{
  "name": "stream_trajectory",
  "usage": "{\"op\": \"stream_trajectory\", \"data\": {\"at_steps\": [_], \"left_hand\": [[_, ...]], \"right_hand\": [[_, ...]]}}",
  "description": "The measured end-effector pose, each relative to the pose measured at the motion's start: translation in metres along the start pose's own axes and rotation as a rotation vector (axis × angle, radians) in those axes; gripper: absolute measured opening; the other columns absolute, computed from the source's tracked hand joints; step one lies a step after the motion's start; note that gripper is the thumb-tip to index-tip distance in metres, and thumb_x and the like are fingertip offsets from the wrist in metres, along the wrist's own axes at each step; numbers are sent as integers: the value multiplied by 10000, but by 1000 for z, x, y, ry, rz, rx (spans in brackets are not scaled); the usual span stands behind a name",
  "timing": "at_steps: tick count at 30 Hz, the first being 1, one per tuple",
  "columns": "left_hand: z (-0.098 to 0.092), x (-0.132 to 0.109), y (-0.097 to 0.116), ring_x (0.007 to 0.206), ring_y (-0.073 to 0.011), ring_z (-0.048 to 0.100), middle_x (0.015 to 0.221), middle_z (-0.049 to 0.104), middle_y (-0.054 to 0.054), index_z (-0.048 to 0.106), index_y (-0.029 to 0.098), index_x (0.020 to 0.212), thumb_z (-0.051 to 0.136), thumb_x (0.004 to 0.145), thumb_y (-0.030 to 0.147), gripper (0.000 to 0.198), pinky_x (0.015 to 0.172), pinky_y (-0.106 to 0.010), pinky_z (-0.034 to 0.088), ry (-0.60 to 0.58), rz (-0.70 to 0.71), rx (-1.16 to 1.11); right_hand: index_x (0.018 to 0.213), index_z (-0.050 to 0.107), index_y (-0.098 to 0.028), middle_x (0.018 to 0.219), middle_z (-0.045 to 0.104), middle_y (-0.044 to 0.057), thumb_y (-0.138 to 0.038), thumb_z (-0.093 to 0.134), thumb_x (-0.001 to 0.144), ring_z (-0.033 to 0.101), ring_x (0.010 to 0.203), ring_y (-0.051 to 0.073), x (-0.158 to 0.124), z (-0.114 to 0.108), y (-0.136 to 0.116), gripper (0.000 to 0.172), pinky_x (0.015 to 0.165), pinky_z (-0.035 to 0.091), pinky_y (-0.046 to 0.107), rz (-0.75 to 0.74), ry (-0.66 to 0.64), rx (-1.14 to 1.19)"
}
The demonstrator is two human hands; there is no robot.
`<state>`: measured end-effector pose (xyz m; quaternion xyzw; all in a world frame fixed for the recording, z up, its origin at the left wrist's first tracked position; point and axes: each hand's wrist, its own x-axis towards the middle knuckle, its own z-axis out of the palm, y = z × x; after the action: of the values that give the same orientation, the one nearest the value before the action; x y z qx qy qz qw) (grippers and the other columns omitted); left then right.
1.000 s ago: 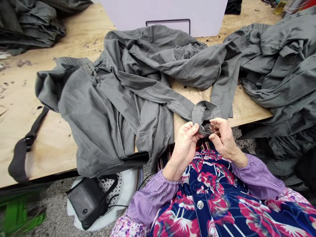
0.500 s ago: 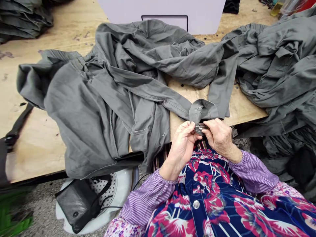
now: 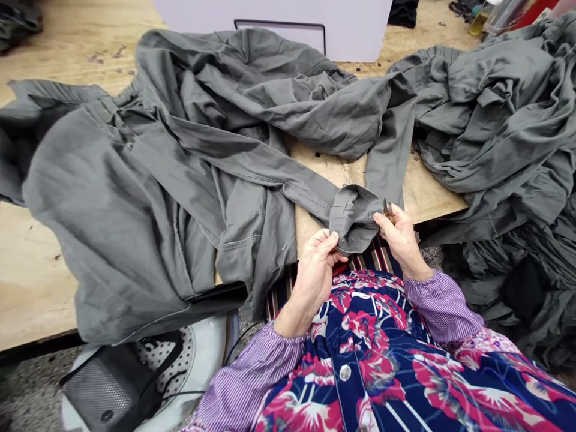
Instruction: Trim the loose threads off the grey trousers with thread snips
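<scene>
A grey cotton work jacket lies spread and rumpled on the table, with one sleeve reaching towards me. That sleeve ends in a buttonless-looking cuff, which stands open in a loop. My left hand pinches the cuff's lower edge between fingers and thumb. My right hand sits just to the cuff's right and grips small thread snips, their tips pointing up. The snips touch or nearly touch the cuff; I cannot tell which.
Rumpled grey garments heap on the plywood table at right, and more hang below its edge. A lavender board stands at the back. A black mesh bag rests on a white seat at lower left.
My hands have parted: the right moved off to the cuff's right, showing the snips, and the left dropped lower. The cuff now lies more open. The whole scene has shifted left in view.
</scene>
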<state>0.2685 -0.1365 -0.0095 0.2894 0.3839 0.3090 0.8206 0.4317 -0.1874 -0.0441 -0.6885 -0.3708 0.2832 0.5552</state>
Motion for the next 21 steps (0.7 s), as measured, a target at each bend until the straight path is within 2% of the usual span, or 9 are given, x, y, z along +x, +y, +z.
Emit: {"op": "stream_trajectory", "data": {"at_steps": [4,8,9,10,11,14,16,18,21], "left_hand": [[-14,0,-5,494,-68,464,595,511,28,545,149,632,684,684,318,225,456,-176,432,79,68,103],[-25,-11,-8,532,-53,448,600,522,31,576,156,655,682,704,298,184,501,-137,398,236,325,459],[-26,-17,-9,515,-45,433,572,510,37,560,156,635,691,702,302,207,493,-127,380,267,347,527],[-26,-23,-10,482,-40,419,532,492,42,536,156,612,696,700,325,249,468,-126,361,260,300,563],[-25,-29,-12,438,-40,405,489,474,45,512,157,595,694,701,369,298,432,-133,345,203,184,570],[-20,-44,-21,357,-73,429,462,521,10,535,150,662,656,687,529,399,346,-169,330,-149,-321,465],[-14,-45,-29,422,-101,516,586,605,-31,568,140,817,666,667,551,448,385,-193,404,-250,-450,289],[-9,-40,-33,546,-115,588,713,643,-55,573,134,929,675,678,523,474,497,-214,479,-180,-377,92],[-6,-26,-30,705,-125,624,828,664,-57,598,140,932,697,701,389,354,634,-234,508,40,-102,-116]], "right_hand": [[757,421,-208,551,351,-100,-397,620,726,318,403,31,-2,7,-1,276,371,254,158,237,4,330],[734,406,-200,552,414,-101,-385,670,671,390,392,25,-11,13,-7,328,355,292,144,413,-8,524],[734,410,-198,558,432,-98,-382,673,670,409,398,26,-13,15,-9,326,361,315,144,434,-9,558],[736,417,-197,566,447,-95,-380,673,672,426,404,28,-15,17,-12,321,370,340,147,442,-10,585],[744,427,-197,575,461,-91,-377,672,675,443,411,32,-18,20,-14,312,379,364,152,440,-7,605],[735,456,-193,566,476,-84,-368,667,683,471,420,44,-23,28,-23,280,399,407,168,422,-2,630],[716,466,-189,553,480,-77,-364,660,689,471,416,50,-27,33,-28,262,402,412,176,416,-6,635],[700,471,-186,555,489,-67,-371,640,706,473,420,57,-30,35,-30,251,411,416,188,400,-24,611],[685,469,-185,533,475,-57,-403,562,771,456,416,70,-36,26,-29,252,411,389,202,316,-112,392]]}}
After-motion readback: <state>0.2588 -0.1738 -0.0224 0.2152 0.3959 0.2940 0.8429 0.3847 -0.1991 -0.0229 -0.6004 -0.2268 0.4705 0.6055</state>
